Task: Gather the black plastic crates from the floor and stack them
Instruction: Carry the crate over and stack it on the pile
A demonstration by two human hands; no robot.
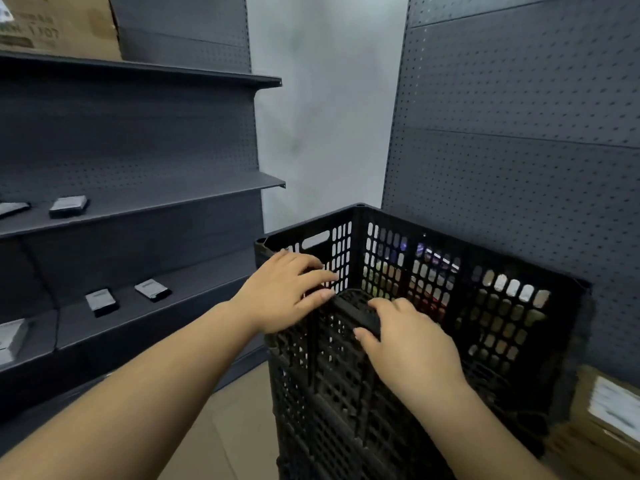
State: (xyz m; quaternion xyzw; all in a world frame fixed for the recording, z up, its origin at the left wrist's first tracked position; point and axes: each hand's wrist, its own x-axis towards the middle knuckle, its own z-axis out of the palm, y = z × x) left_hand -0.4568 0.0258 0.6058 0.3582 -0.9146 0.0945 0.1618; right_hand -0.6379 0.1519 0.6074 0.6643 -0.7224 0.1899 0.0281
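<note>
Crates (433,306), black perforated plastic ones, sat right under both hands, in the corner between two dark shelving units. It looked like a stack: the top one was open and stood high, and more black lattice ran down below the hands toward the floor (239,410), though I couldn't tell how many were in it.

Left hand (289,294) lay on the near-left rim of the top crate, fingers spread and fairly straight, reaching over the edge toward the inside. Right hand (412,344) was just beside it, on the near corner, with the fingers curled over the rim and the thumb on the outer face, so it was gripping the crate there. The two hands were close together but not touching each other.

Beyond the hands, some coloured stuff showed through the holes in the far wall of the crate, too blurry to make out.

Off to the left of the left hand, grey shelves (138,202) carried a few small flat packets (67,206). A cardboard box (59,26) sat on the top shelf, up left. To the right of the right hand, low down, another cardboard box with a white label (609,414) sat right next to the crate. Behind everything, a perforated back panel (519,116) and a pale wall.
</note>
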